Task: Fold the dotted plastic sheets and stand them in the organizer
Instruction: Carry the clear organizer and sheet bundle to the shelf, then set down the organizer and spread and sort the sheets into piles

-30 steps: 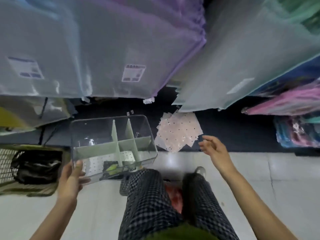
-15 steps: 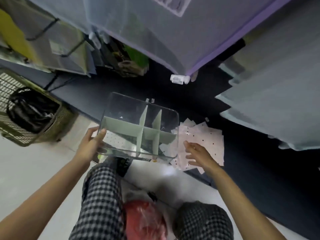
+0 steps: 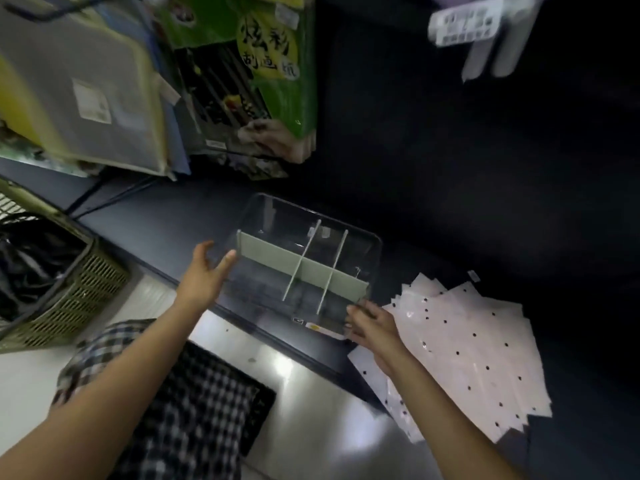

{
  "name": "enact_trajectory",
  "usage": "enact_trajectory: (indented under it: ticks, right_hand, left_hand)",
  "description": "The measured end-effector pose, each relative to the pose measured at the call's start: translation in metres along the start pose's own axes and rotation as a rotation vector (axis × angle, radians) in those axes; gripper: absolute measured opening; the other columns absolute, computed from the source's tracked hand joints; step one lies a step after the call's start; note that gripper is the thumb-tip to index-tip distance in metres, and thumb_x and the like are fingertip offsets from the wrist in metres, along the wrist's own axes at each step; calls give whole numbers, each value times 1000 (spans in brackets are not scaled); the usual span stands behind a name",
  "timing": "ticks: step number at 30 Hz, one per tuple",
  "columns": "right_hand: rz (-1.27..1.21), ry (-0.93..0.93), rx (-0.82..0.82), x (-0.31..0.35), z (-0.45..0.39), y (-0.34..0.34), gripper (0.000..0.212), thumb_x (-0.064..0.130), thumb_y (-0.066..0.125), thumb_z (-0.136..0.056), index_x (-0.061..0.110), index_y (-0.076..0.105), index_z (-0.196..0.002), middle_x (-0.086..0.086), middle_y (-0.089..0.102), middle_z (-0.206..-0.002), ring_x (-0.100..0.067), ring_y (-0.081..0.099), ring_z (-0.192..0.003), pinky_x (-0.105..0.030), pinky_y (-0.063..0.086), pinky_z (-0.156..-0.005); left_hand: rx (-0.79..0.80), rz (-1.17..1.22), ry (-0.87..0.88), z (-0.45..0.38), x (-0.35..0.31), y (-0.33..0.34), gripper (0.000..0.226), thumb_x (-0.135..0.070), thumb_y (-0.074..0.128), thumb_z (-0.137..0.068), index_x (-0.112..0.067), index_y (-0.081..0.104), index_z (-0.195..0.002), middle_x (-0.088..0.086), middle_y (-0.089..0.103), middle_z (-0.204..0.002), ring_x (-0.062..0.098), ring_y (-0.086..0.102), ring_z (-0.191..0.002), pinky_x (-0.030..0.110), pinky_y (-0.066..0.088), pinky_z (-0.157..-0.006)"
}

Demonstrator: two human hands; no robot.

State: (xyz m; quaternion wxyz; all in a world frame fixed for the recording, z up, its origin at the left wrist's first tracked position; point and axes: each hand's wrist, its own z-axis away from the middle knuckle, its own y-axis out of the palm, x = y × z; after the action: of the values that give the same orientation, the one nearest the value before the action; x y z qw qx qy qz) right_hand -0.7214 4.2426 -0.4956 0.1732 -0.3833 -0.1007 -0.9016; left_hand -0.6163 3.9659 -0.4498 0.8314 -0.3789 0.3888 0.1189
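Note:
A clear plastic organizer (image 3: 277, 258) with pale green dividers rests on the dark low shelf (image 3: 156, 220). My left hand (image 3: 202, 275) lies against its left wall, fingers straight and spread. At the organizer's near right corner my right hand (image 3: 372, 329) curls its fingers on the edge. Just right of that hand a loose stack of pale pink sheets with black dots (image 3: 467, 341) lies flat on the shelf and overhangs its front edge. I see no sheets standing in the compartments.
An olive mesh basket (image 3: 69, 289) holding a black bag stands on the floor at left. A green printed box (image 3: 273, 64) and plastic folders (image 3: 86, 91) hang above the shelf. My knee in checked trousers (image 3: 194, 410) is below, over shiny pale floor.
The organizer went from being carried in my left hand to resting on the shelf left of the sheets. My right hand moved from the dotted stack to the organizer's corner. The view tilted down.

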Motion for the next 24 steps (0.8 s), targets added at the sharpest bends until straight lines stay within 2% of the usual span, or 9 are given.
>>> enact_trajectory:
  ticks: [3, 5, 8, 11, 13, 16, 18, 22, 24]
  right_hand:
    - [-58, -34, -91, -29, -37, 22, 19, 14, 66, -87, 17, 62, -105, -3, 60, -72, -10, 55, -59, -20, 53, -54]
    - [-93, -64, -105, -47, -57, 34, 23, 14, 66, -86, 19, 60, -108, -4, 57, -71, -10, 51, -57, -20, 50, -53]
    - [-97, -112, -146, -66, -78, 50, 36, 18, 67, -85, 16, 56, -119, 0, 59, -70, -12, 53, -63, -32, 52, -68]
    - [-20, -168, -187, -76, -90, 60, 57, 26, 70, -82, 12, 49, -133, -5, 68, -90, -19, 63, -86, -42, 52, -92]
    - [52, -175, -214, -79, -93, 61, 66, 32, 70, -82, 13, 42, -139, -8, 68, -108, -22, 63, -103, -41, 48, -98]
    - [71, -165, -229, -84, -95, 58, 69, 34, 69, -84, 15, 38, -142, -5, 67, -106, -19, 62, -103, -29, 47, -95]
    - [109, -157, -188, -85, -97, 53, 70, 36, 68, -84, 17, 35, -144, -5, 65, -116, -19, 58, -111, -25, 42, -93]
    - [252, -199, -49, -84, -85, 32, 68, 39, 61, -89, 19, 30, -147, -6, 50, -138, -21, 48, -126, -28, 37, -102]
    - [518, -329, -128, -89, -73, 8, 63, 42, 56, -91, 21, 31, -146, -7, 42, -145, -23, 39, -133, -33, 32, -109]
  left_hand:
    - [-86, -292, 191, -19, 1, 21, 59, -46, 55, -90, -11, 40, -135, 19, 49, -133, 38, 50, -115, 43, 43, -92]
    - [27, -487, 275, -21, 1, 38, 54, -46, 54, -91, -11, 47, -132, 20, 50, -131, 39, 47, -118, 45, 42, -96]
    - [293, -880, 397, -10, 11, 69, 52, -49, 49, -93, -18, 46, -134, 14, 47, -134, 33, 40, -125, 44, 40, -100]
    - [357, -1195, 500, 0, 26, 88, 53, -51, 45, -93, -25, 38, -139, 5, 39, -142, 27, 33, -132, 42, 34, -104]
    - [347, -1272, 528, 5, 34, 94, 53, -51, 42, -94, -25, 34, -141, 2, 37, -145, 26, 32, -133, 41, 32, -105]
    - [380, -1320, 536, 9, 43, 97, 54, -51, 41, -95, -27, 30, -143, 1, 37, -146, 25, 33, -133, 39, 32, -106]
    - [382, -1313, 537, 11, 45, 100, 55, -51, 42, -95, -28, 30, -143, 0, 37, -146, 24, 35, -132, 38, 33, -105]
    - [365, -1243, 610, 25, 51, 115, 52, -49, 42, -95, -27, 31, -141, -1, 38, -145, 23, 37, -131, 37, 35, -103]
    - [352, -1214, 672, 34, 56, 123, 51, -48, 42, -96, -26, 31, -141, -1, 37, -144, 21, 35, -132, 35, 35, -103]
